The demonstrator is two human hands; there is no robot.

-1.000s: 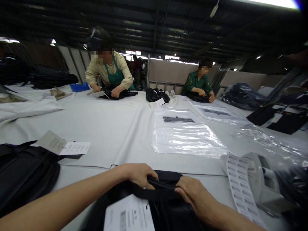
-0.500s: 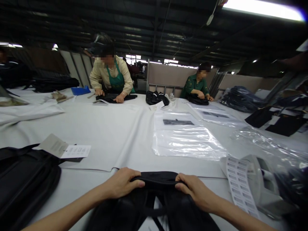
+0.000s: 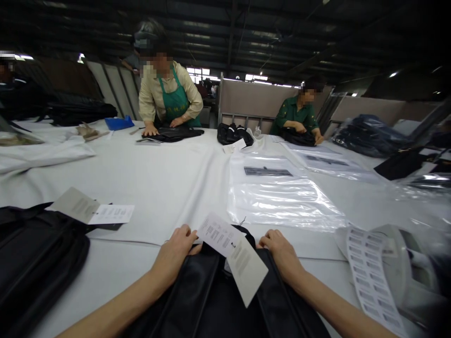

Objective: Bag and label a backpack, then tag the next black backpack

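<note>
A black backpack (image 3: 232, 300) lies in front of me with its two wide straps facing up. My left hand (image 3: 176, 251) is closed on its upper left edge, thumb and fingers partly hidden behind the strap. On the opposite corner, my right hand (image 3: 282, 253) grips the upper right edge with curled fingers. Between the hands, an unfolded paper hang tag (image 3: 246, 270) with small print rests across the top of the backpack near its carry loop.
Another black bag (image 3: 38, 263) with a tag lies at left. Ahead is a clear plastic bag (image 3: 278, 197); at right, a label strip (image 3: 373, 277) hangs by a grey dispenser (image 3: 412, 263). Two co-workers handle black bags across the white table (image 3: 141, 188).
The backpack's top has flattened away from me, and its straps and hang tag now show on top. Both hands have moved slightly up, still at its upper corners.
</note>
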